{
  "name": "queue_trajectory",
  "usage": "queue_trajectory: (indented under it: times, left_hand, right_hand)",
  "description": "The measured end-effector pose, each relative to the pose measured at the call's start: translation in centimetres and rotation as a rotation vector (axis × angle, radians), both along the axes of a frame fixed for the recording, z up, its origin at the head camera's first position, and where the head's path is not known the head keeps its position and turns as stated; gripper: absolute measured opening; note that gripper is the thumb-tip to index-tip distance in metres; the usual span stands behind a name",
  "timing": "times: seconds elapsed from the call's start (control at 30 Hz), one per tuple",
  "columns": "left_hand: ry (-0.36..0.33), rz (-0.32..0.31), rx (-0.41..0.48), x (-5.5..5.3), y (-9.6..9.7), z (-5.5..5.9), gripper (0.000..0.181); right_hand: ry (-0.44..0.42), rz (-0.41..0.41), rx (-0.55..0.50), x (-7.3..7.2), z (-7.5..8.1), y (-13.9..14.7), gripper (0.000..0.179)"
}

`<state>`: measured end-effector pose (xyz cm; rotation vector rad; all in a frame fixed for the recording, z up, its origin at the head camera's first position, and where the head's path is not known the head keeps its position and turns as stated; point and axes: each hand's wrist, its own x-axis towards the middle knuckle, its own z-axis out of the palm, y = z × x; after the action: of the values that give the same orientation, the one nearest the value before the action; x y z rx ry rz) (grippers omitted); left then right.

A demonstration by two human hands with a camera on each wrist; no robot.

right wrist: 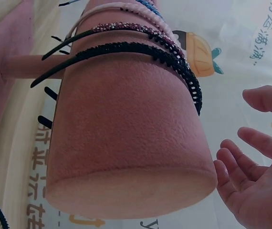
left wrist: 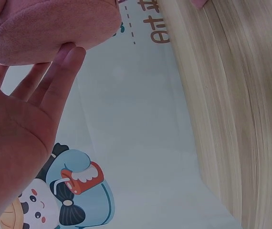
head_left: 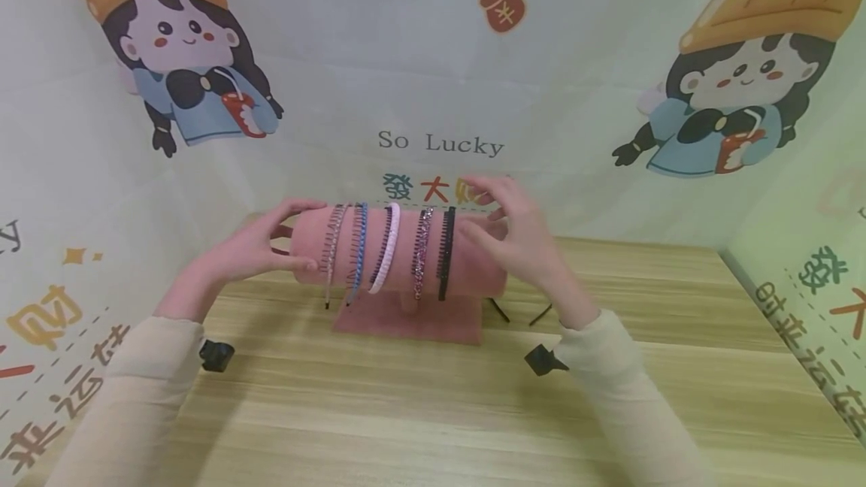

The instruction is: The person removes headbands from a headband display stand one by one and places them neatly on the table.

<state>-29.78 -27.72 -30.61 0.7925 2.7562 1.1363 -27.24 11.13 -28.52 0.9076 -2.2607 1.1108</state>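
Roll bears headbands; left hand clasps it, right hand spread, perhaps touching.

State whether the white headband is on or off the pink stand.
On: the head view shows the white headband arched over the roll of the pink stand.

Five headbands around pink roll

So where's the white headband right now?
In the head view, the white headband is on the pink stand, just left of the picture's centre, between the blue headband on its left and the glittery one on its right.
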Motion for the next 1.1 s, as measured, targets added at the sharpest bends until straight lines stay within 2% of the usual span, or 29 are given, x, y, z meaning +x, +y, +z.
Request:
queue_trajectory:
  times: [0.37,1.1]
  left_hand:
    - [0.0,-0.001,0.01,-0.2,0.0,-0.1,0.083]
    - [0.0,0.001,0.003,-0.1,0.1,-0.1,0.082]
  right_hand:
    - [-0.053,0.006,0.045,0.3,-0.9,-0.6,0.062]
    - [-0.147,-0.122,0.283,0.5,-1.1,-1.3,0.074]
